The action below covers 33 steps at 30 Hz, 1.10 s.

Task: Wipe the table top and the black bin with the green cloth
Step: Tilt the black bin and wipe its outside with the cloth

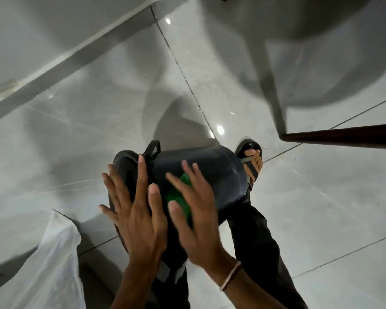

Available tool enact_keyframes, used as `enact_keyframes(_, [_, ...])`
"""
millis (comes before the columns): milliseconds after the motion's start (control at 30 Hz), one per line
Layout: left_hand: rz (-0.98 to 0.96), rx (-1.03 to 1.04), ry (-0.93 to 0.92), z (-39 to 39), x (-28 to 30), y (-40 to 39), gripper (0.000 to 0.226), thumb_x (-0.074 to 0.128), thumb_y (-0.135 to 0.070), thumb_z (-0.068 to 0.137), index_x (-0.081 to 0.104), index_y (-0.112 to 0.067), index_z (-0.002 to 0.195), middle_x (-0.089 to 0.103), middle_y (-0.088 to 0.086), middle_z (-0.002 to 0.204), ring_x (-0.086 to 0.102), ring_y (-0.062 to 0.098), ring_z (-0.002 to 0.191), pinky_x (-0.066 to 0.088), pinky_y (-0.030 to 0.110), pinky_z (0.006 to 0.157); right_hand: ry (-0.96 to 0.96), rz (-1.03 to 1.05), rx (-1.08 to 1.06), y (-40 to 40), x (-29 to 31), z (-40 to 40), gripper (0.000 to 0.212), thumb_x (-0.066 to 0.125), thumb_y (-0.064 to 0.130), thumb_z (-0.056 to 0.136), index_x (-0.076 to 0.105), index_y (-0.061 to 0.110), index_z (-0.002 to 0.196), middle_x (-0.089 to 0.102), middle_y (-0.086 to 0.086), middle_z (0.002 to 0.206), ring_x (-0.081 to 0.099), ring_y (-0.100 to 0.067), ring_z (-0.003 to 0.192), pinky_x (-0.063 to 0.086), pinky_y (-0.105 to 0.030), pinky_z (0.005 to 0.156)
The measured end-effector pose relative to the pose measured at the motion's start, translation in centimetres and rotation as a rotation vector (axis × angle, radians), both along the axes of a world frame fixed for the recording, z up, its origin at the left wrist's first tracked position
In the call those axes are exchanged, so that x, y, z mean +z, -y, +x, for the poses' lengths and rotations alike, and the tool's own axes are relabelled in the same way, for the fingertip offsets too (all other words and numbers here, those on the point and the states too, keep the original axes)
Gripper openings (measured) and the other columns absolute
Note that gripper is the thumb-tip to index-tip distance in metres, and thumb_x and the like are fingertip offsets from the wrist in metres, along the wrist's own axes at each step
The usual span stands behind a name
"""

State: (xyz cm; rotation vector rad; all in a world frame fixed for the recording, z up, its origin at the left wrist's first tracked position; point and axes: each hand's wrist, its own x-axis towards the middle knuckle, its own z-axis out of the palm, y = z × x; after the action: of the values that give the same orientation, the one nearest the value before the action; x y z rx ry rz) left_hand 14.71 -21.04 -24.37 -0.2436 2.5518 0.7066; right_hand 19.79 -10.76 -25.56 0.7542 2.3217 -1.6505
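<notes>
The black bin (212, 168) lies tipped on its side above the floor, its rim and handle toward the left. My left hand (136, 210) is spread flat against the bin's rim end, steadying it. My right hand (196, 210) presses the green cloth (178, 195) against the bin's side wall, fingers spread over it. Only part of the cloth shows between my fingers. The table top is not in view.
A dark wooden table leg (343, 136) reaches in from the right. My sandalled foot (252, 161) and dark trouser leg (261, 246) are under the bin. A white plastic bag (51, 264) lies at the lower left. A skirting edge (54, 68) crosses the glossy tiled floor at the upper left.
</notes>
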Motion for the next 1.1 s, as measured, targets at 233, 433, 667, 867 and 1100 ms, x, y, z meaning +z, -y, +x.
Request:
enact_keyframes(233, [0.048,0.036,0.017,0.8,0.3,0.7,0.052,0.01,-0.052,0.105,0.014,-0.066,0.155,-0.005,-0.012,0.179,-0.016,0.006,0.163,-0.007,0.068,0.129,0.386,0.095,-0.423,-7.5,-8.7,-1.0,0.041,0.062,0.048,0.097,0.052,0.025,0.129,0.056,-0.01,0.146,0.05,-0.029,0.138,0.046,-0.045,0.113])
enact_keyframes(433, [0.046,-0.008,-0.001,0.7,0.5,0.0,0.053,0.008,-0.053,0.105,0.009,-0.065,0.156,-0.006,-0.012,0.178,-0.016,0.009,0.164,-0.007,0.068,0.129,0.14,0.132,0.0,-3.3,-2.5,0.0,0.041,0.052,0.056,0.096,0.059,0.03,0.128,0.043,0.001,0.161,0.032,-0.016,0.154,0.028,-0.045,0.126])
enact_keyframes(667, [0.038,0.001,0.026,0.9,0.4,1.5,0.052,0.01,-0.054,0.105,0.008,-0.067,0.156,-0.008,-0.014,0.178,-0.017,0.006,0.163,-0.008,0.063,0.13,0.213,0.143,-0.071,-2.8,-5.3,2.2,0.044,0.037,0.06,0.102,0.051,0.038,0.138,0.025,0.0,0.169,0.022,-0.021,0.158,0.027,-0.046,0.126])
enact_keyframes(867, [0.074,-0.128,-0.026,2.6,0.5,0.9,0.058,0.021,-0.044,0.105,0.013,-0.056,0.161,-0.006,-0.012,0.179,-0.01,0.013,0.166,0.002,0.06,0.131,0.572,0.083,-0.248,-12.2,-13.6,-2.0,0.036,0.062,0.044,0.098,0.057,0.028,0.13,0.055,-0.003,0.128,0.058,-0.028,0.123,0.052,-0.048,0.106])
enact_keyframes(1100, [0.067,-0.159,-0.036,2.8,0.5,1.0,0.056,0.012,-0.058,0.108,0.013,-0.05,0.163,-0.003,-0.002,0.18,-0.008,0.019,0.166,0.004,0.064,0.13,0.017,-0.073,0.089,-3.4,-2.5,-1.3,0.03,0.056,0.033,0.1,0.059,0.026,0.129,0.06,0.003,0.143,0.049,-0.018,0.142,0.041,-0.042,0.117])
